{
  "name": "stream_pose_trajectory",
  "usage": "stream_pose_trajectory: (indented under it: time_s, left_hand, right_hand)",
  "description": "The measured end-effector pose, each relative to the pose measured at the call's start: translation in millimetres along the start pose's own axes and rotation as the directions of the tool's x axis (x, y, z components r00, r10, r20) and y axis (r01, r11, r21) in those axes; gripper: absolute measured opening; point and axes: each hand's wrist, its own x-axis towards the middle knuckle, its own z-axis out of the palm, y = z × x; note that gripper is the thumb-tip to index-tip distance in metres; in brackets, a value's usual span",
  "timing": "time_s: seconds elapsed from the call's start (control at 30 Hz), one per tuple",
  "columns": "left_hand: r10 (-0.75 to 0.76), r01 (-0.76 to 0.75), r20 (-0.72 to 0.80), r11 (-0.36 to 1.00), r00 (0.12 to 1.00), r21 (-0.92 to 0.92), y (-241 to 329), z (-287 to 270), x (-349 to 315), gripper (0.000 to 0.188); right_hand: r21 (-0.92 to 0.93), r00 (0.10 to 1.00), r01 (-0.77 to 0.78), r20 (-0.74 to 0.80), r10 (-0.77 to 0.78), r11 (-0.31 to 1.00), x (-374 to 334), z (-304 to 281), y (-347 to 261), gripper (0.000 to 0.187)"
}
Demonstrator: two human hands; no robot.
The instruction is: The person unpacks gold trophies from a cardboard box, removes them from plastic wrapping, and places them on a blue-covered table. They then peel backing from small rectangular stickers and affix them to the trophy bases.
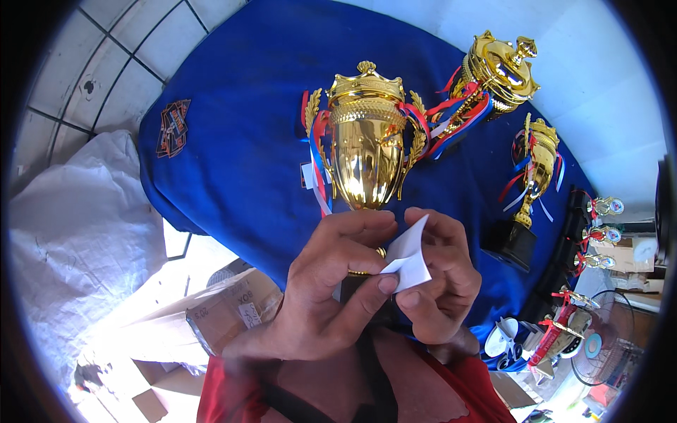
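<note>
A small folded piece of white paper [410, 262] is held up between my two hands, its crease facing me. My left hand [331, 275] pinches its left edge between thumb and finger. Curled around the paper's right side, my right hand [446, 282] grips it with thumb and fingers. Just beyond stands a large gold trophy cup [368, 155] with leaf-shaped handles and red, white and blue ribbons; my hands hide most of its stem and dark base.
On the blue cloth [240, 134] lie a lidded gold trophy [502, 74], a slimmer trophy [539, 162] and several printed cards [173, 128]. Smaller trophies [599, 233] line the right side, near a fan [603, 338]. A cardboard box [233, 310] and white sack [92, 218] are at left.
</note>
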Motion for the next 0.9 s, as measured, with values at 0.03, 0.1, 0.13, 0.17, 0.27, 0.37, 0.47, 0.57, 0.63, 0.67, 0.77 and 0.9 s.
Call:
stream_pose_trajectory:
  time_s: [0.03, 0.1, 0.13, 0.17, 0.27, 0.37, 0.47, 0.57, 0.63, 0.67, 0.77, 0.9]
  left_hand:
    - [-0.002, 0.002, -0.016, 1.000, 1.000, 0.005, 0.4, 0.1, 0.2, 0.015]
    - [0.013, -0.012, -0.011, 0.998, 1.000, 0.055, 1.1, -1.1, 0.2, 0.014]
    - [-0.007, 0.007, -0.010, 1.000, 1.000, -0.028, 1.4, -0.9, -0.3, 0.014]
    - [-0.037, 0.036, -0.010, 0.993, 0.999, -0.110, 1.6, -0.4, -1.1, 0.013]
    - [-0.170, 0.141, -0.050, 0.922, 0.984, -0.360, 2.0, 2.2, -3.9, 0.014]
    - [-0.141, 0.129, -0.040, 0.967, 0.989, -0.220, 3.9, -6.1, -1.4, 0.017]
    - [0.005, -0.007, 0.013, 0.993, 1.000, 0.116, 10.4, -21.4, 4.7, 0.018]
    - [0.003, -0.016, 0.041, 0.944, 0.999, 0.330, 18.5, -23.7, 6.1, 0.017]
    - [-0.004, -0.011, 0.040, 0.923, 0.999, 0.386, 19.4, -20.3, 7.1, 0.018]
    - [0.016, -0.032, 0.043, 0.921, 0.999, 0.388, 17.9, -18.4, 8.0, 0.018]
    - [0.011, -0.007, -0.009, 0.937, 1.000, 0.349, 12.9, -18.4, 8.5, 0.019]
    - [-0.004, 0.004, -0.001, 0.948, 1.000, 0.318, 7.7, -26.4, 2.8, 0.020]
  right_hand:
    - [-0.067, 1.000, -0.022, -0.013, 0.021, 0.998, -1.4, -0.8, 0.6, 0.026]
    - [0.024, 0.998, -0.046, 0.037, 0.046, 0.999, -4.7, -3.3, 2.4, 0.019]
    - [0.059, 0.997, -0.070, 0.047, 0.067, 0.996, -5.7, -4.6, 4.3, 0.017]
    - [0.106, 0.995, -0.084, 0.062, 0.078, 0.991, -5.7, -5.9, 6.8, 0.015]
    - [0.177, 0.997, 0.007, 0.070, -0.020, 0.984, -0.9, -7.6, 13.2, 0.013]
    - [0.153, 0.995, 0.046, 0.080, -0.059, 0.987, 5.1, -2.4, 10.2, 0.018]
    - [0.341, 0.990, -0.139, 0.028, 0.138, 0.930, 5.4, 5.0, -2.9, 0.025]
    - [0.250, 0.990, -0.116, 0.112, 0.090, 0.961, 12.3, -4.0, -4.1, 0.031]
    - [0.137, 0.985, -0.092, 0.154, 0.070, 0.986, 12.7, -7.4, -0.6, 0.026]
    - [0.087, 0.985, -0.100, 0.148, 0.086, 0.991, 11.4, -7.6, 1.6, 0.023]
    - [0.066, 0.992, -0.110, 0.066, 0.106, 0.992, 5.6, -6.3, 6.2, 0.018]
    - [0.040, 0.989, -0.140, 0.050, 0.138, 0.989, 3.4, -4.6, 8.4, 0.017]
